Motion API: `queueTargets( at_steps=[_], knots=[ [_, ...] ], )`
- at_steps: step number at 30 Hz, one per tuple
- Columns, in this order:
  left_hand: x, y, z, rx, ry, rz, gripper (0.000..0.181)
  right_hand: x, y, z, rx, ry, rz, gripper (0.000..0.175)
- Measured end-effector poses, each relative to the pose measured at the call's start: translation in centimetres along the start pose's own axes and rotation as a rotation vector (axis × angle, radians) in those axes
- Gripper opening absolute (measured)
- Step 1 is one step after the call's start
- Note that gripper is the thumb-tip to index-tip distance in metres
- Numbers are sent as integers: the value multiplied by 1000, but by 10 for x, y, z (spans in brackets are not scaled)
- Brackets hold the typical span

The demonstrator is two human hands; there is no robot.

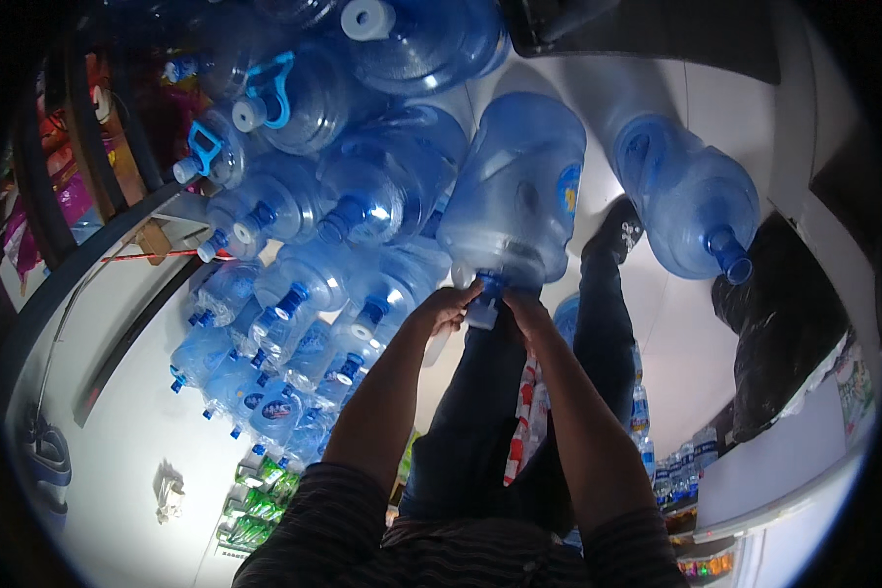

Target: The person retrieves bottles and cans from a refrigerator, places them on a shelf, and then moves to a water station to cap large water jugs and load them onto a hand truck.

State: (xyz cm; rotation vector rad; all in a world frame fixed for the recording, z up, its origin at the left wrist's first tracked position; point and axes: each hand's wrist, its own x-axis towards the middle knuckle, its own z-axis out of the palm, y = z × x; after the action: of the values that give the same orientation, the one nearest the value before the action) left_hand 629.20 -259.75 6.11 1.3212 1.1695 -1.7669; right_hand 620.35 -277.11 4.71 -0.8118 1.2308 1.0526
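A large translucent blue water jug (518, 184) stands before me, its narrow neck (490, 283) towards my body. My left hand (447, 309) is at the left of the neck, thumb against it and fingers curled. On the opposite side, my right hand (527, 312) grips the neck, with most of its fingers hidden. Between the hands, a pale translucent cap or sleeve (481, 314) covers the mouth. A thin whitish strip (436, 347) shows below my left hand. Another blue jug (691, 195) stands apart to the right.
Many jugs (389, 173) crowd the floor at left, some with light-blue carrying handles (273, 92). A metal rack (110, 220) borders them. Green bottle packs (261, 496) lie lower left. A black plastic bag (786, 338) sits at right. My shoe (617, 228) is between the jugs.
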Motion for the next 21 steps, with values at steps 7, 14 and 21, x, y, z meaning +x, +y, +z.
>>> queueTargets(
  at_steps=[7,14,21],
  knots=[
    [-32,48,67,1234,432,855,35,-32,-36,-26,726,-244,99,45],
    [-66,25,109,742,496,1322,35,-61,-55,-66,498,-174,65,47],
    [-81,13,123,682,317,1520,44,-114,-39,-74,296,-156,-182,34]
  ],
)
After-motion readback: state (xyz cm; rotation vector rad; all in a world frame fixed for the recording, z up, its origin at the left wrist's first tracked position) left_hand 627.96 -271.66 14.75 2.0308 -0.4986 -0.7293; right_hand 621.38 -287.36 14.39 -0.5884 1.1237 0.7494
